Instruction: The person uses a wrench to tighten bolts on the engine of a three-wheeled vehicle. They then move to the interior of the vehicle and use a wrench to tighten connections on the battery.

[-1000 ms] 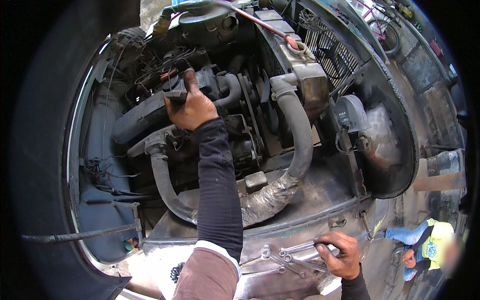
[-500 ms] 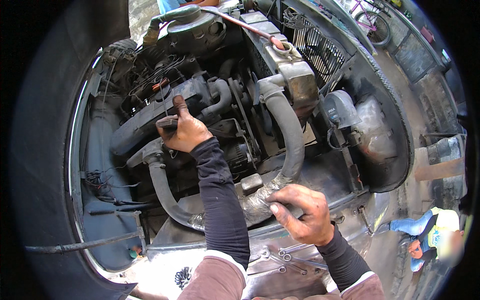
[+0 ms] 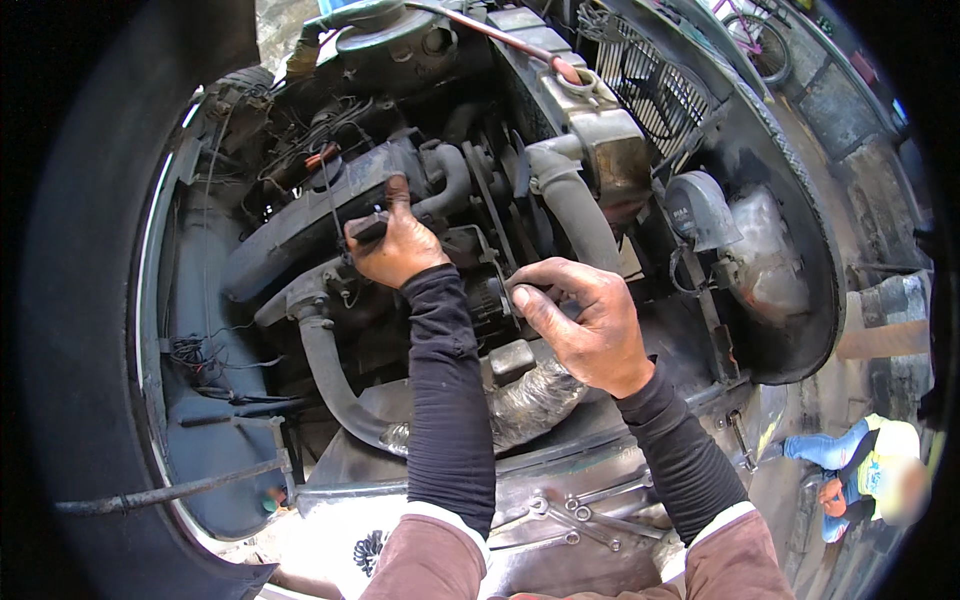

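Note:
My left hand [image 3: 403, 248] is closed around a small dark block-like piece [image 3: 369, 226], thumb pointing up, over the middle of the engine [image 3: 365, 180]. My right hand [image 3: 590, 325] hovers to its right, thumb and forefinger brought together near the belt side of the engine. Whatever its fingers hold, if anything, is too small or hidden to make out. Below my hands a thick grey hose [image 3: 325, 365] curves across the bay, and a silvery taped stretch [image 3: 535, 408] lies partly under my right wrist. A thin rod with an orange end [image 3: 320, 156] stands beyond my left hand.
Several wrenches [image 3: 575, 515] lie on the front metal panel. A radiator tank [image 3: 610, 150] with a reddish hose at its filler stands at the far right. A round lamp [image 3: 700, 212] sits by the right fender. A person [image 3: 860, 465] sits off to the right.
My right hand has lifted off the taped hose and moved farther into the bay, closer to my left hand. My left hand has shifted slightly right, still gripping the dark piece.

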A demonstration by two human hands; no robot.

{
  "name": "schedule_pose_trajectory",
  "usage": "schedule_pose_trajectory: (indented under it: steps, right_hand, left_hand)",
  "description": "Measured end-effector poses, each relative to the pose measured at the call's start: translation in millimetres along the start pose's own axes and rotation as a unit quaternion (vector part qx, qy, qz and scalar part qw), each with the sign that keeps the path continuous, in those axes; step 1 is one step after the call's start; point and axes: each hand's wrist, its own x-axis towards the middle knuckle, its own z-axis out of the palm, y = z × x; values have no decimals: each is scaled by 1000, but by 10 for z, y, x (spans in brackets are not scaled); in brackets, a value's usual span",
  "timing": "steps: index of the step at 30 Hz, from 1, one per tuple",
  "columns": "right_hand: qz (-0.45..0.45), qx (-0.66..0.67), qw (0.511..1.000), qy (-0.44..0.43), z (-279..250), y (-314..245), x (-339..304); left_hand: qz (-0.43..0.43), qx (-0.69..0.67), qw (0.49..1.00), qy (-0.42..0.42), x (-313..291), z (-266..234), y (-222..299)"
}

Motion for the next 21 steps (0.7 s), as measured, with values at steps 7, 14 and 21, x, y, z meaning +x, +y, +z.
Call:
schedule_pose_trajectory:
  steps: [7, 14, 21]
  right_hand:
    - [28, -38, 999, 4, -29, 54, -589]
    - [127, -43, 991, 13, -148, 29, -1136]
    - [169, -81, 982, -36, -352, -165, -1367]
  left_hand:
    - [-56, -3, 977, -203, -39, -448, 68]
    - [-32, -3, 979, -200, -114, -473, 77]
    - [-5, 11, 977, -214, -89, -511, 47]
